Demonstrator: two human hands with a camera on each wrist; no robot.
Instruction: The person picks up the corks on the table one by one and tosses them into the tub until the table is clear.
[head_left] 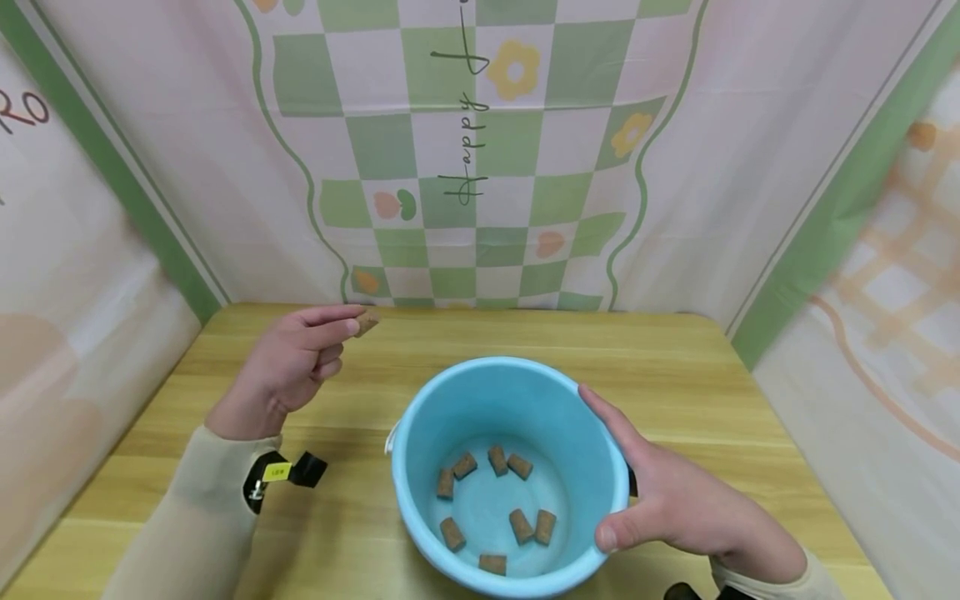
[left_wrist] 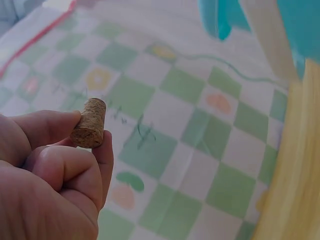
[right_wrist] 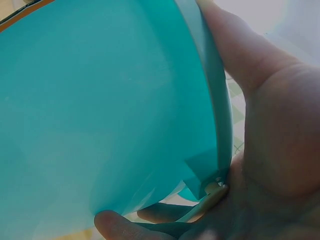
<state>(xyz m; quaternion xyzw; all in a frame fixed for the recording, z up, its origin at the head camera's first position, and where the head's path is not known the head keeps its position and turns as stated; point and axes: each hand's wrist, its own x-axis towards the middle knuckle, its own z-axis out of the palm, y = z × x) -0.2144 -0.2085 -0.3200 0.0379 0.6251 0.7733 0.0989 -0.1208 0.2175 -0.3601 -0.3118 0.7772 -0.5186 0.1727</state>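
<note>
My left hand (head_left: 292, 362) pinches a brown cork (head_left: 367, 322) between thumb and fingertips, held out to the left of a light blue bucket (head_left: 480, 408). In the left wrist view the cork (left_wrist: 91, 123) shows as a short speckled cylinder, its flat end facing the camera. My right hand (head_left: 671, 496) grips the bucket on its right side, thumb over the rim and fingers spread along the outside wall. Several more corks (head_left: 452, 533) lie scattered on the bucket's floor. The right wrist view shows fingers wrapped under the handle mount by the bucket wall (right_wrist: 110, 110).
The bucket stands on a wood-grain table (head_left: 637, 342), near its front edge. A white handle (head_left: 392, 437) hangs at the bucket's left side. Printed cloth (head_left: 480, 150) with green checks rises behind the table, and more cloth hangs at the left and right.
</note>
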